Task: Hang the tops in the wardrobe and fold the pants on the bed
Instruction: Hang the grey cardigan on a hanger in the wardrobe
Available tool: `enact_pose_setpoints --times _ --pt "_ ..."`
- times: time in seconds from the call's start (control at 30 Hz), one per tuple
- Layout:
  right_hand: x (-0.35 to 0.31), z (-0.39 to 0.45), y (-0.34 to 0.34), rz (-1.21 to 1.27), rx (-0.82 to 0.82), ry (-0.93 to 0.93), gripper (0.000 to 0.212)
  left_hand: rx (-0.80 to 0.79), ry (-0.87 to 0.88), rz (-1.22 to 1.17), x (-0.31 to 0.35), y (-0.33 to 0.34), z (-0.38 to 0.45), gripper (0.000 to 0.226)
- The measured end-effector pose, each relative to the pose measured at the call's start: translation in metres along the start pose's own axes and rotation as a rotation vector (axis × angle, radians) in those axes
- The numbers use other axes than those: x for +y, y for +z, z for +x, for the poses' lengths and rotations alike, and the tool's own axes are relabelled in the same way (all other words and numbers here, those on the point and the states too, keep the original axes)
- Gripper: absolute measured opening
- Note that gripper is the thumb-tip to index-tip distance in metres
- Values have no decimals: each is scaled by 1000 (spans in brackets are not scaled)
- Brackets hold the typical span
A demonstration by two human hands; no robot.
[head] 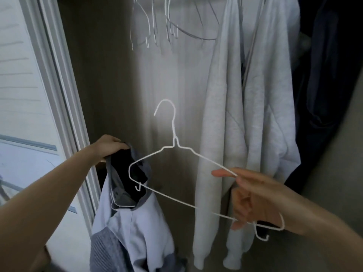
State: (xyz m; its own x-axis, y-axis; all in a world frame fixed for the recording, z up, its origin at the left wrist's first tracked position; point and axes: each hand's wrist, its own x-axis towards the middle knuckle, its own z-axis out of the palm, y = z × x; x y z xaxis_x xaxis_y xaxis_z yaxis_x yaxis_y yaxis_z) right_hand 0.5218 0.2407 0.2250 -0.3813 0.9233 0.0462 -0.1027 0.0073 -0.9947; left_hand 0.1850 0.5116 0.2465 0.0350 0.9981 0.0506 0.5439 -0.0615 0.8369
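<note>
My left hand [109,147] grips the collar of a light blue and grey top [135,222], which hangs down in front of the open wardrobe. My right hand [253,199] holds a white wire hanger [177,147] by its right shoulder, hook pointing up. The hanger's left end sits at the dark neck opening of the top. Both hands are inside the wardrobe opening, below the rail.
Several empty wire hangers [155,26] hang at the top. Light grey sweatshirts [245,118] hang at the right, with dark garments [326,85] further right. The sliding wardrobe door frame [64,99] stands at the left. The wardrobe's back wall [110,75] is bare.
</note>
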Motion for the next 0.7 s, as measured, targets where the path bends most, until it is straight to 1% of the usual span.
enact_pose_setpoints --times 0.07,0.17,0.23,0.3,0.33,0.4,0.43,0.47,0.5,0.57,0.6,0.63,0.67,0.7 --pt "8 6 5 -91 20 11 41 -95 129 92 12 9 -17 8" --pt "24 24 15 -238 81 -32 30 -256 349 152 34 28 -47 6" --pt "38 36 21 -395 146 -86 24 -317 413 129 50 37 -68 10" --pt "51 43 24 -505 219 -211 17 -305 415 28 62 35 -85 13" --pt "57 45 25 -506 266 -277 15 -323 385 -78 66 29 -92 17" --pt "62 47 23 -443 342 -371 14 -422 314 -330 72 15 -104 26" --pt "63 47 22 -404 355 -406 15 -448 347 -353 74 11 -110 29" --pt "64 48 22 -369 351 -434 16 -413 443 -266 74 8 -115 32" --pt "64 49 22 -338 339 -456 17 -309 588 -85 74 7 -118 33" --pt "62 49 21 -295 319 -496 18 14 880 392 73 7 -119 27" --pt "61 48 21 -270 308 -513 18 129 930 576 72 6 -118 28" --pt "61 47 21 -247 296 -524 19 163 905 671 71 5 -118 38" --pt "62 46 21 -241 293 -529 20 117 869 667 70 5 -119 47" --pt "62 45 22 -252 299 -528 19 18 854 567 70 6 -120 54"
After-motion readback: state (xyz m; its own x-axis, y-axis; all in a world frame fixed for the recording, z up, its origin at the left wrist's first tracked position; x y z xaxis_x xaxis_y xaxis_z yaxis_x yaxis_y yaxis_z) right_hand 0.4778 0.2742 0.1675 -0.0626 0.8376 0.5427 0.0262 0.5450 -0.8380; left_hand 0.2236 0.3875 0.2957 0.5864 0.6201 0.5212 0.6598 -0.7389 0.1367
